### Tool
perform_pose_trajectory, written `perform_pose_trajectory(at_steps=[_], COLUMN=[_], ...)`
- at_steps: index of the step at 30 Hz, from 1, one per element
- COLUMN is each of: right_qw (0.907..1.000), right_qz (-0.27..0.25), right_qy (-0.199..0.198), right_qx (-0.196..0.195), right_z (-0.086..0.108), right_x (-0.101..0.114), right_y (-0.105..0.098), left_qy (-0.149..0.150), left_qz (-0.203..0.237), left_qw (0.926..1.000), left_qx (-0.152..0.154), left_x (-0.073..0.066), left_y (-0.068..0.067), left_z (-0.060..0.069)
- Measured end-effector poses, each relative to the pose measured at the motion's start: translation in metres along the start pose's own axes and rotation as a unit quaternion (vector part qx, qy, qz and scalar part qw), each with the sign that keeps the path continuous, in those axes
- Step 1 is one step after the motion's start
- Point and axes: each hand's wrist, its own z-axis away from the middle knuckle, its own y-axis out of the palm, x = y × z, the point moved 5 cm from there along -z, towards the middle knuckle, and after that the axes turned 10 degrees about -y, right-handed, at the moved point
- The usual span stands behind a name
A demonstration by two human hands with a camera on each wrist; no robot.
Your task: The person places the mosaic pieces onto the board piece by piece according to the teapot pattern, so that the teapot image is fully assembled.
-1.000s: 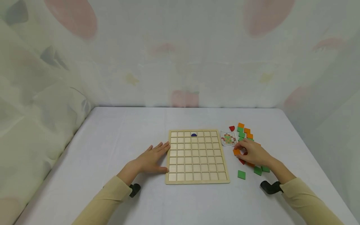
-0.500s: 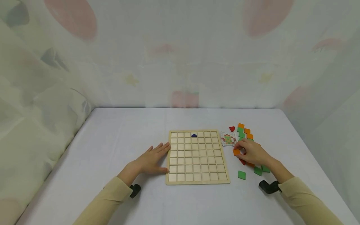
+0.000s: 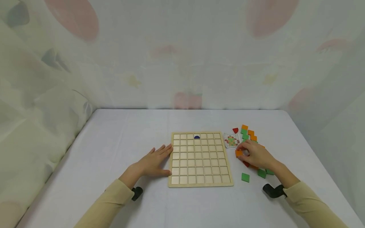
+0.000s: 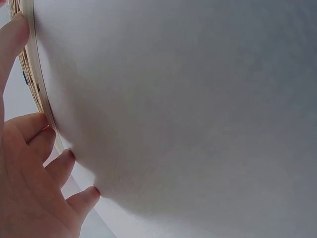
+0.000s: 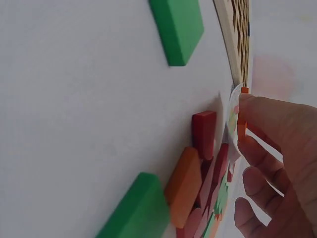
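A light wooden grid board (image 3: pixel 170 164) lies flat in the middle of the table, with one dark blue half-round piece (image 3: pixel 196 137) in its top row. My left hand (image 3: pixel 155 161) is spread flat at the board's left edge, thumb and fingertips touching the frame. In the left wrist view the fingers (image 4: pixel 34 126) rest along that edge. My right hand (image 3: pixel 258 154) pinches an orange tile (image 5: pixel 242 116) between thumb and finger, above the pile. Under and around it lie red pieces (image 5: pixel 204 131), another orange tile (image 5: pixel 183 186) and green tiles (image 5: pixel 138 210), partly hidden by the hand.
A small printed pattern card (image 3: pixel 231 140) lies between the board and the pile. A lone green tile (image 3: pixel 245 177) sits right of the board's lower corner. Beyond the card are a red piece (image 3: pixel 235 130) and more orange and green tiles (image 3: pixel 244 127).
The orange tile in my right hand has shifted slightly left and up, turning a little between the fingers. The left hand and the board stay in place.
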Motion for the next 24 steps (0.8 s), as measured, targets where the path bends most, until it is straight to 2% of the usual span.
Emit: perform_pose_trajectory(at_steps=[10,20,24], right_qw=[0.9992,0.9975,0.9967], right_qz=[-0.026,-0.024,-0.04], right_qy=[-0.019,-0.05,-0.048], right_qx=[-0.023,-0.044,-0.052], right_z=[-0.014,-0.044,-0.057], right_x=[0.015,0.031,0.038], right_y=[-0.004,0.001,0.004], left_qy=[0.005,0.004,0.006], left_qz=[-0.001,0.002,0.002], left_qw=[1.0,1.0,1.0], left_qx=[-0.001,0.0,-0.002], left_x=[0.001,0.003,0.004], left_y=[-0.001,-0.001,0.0], left_z=[0.0,-0.002,-0.003])
